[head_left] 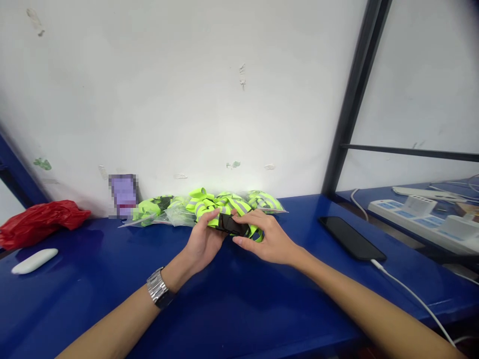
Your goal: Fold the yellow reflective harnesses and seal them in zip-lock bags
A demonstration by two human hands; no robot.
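Between my hands, just above the blue table, is a black plastic buckle (234, 225) joined to a bundle of neon-yellow reflective strap (204, 205) with grey stripes. My left hand (205, 242) wraps the bundle from the left, thumb near the buckle's end. From the right, my right hand (271, 237) pinches the buckle with its thumb and fingers. Behind them, along the wall, lie clear plastic bags holding more of the yellow strapping, one bag (149, 212) on the left and another (265, 201) on the right. Part of the buckle is covered by my fingers.
A red plastic bag (41, 222) and a white oval case (35, 261) lie at the left. A pixelated purple object (124, 194) leans on the wall. At the right are a black phone (350, 237) with a white cable (415, 291), a metal post (352, 99) and a power strip (422, 222).
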